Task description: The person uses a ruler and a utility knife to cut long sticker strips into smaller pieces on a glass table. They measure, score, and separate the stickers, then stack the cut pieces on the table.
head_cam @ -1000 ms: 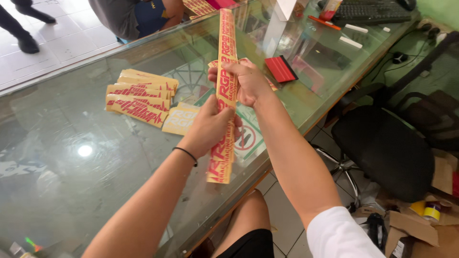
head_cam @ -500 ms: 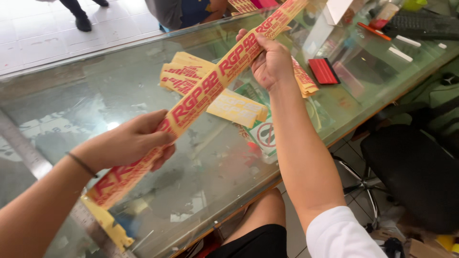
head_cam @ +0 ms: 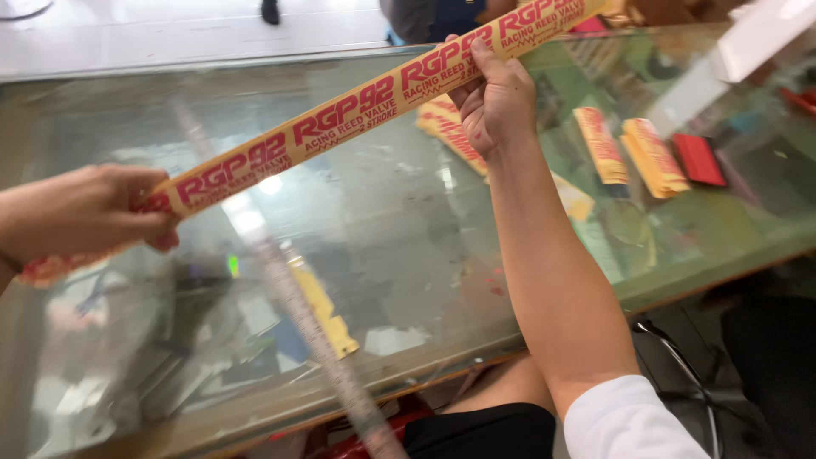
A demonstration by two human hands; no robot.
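**Strip stretched between both hands above the table**

I see the yellow strip (head_cam: 357, 106) with red print held taut over the glass table (head_cam: 382, 246), slanting up toward its far edge. My left hand (head_cam: 81, 212) is curled around the strip's lower end, fingers pressed together on it. My right hand (head_cam: 497, 102) pinches the upper part, thumb across the front. Yellow packets (head_cam: 650, 157) and a red block (head_cam: 699, 160) lie on the table, right of the strip.

One long strip (head_cam: 340, 119), two hands, one red block (head_cam: 699, 159).
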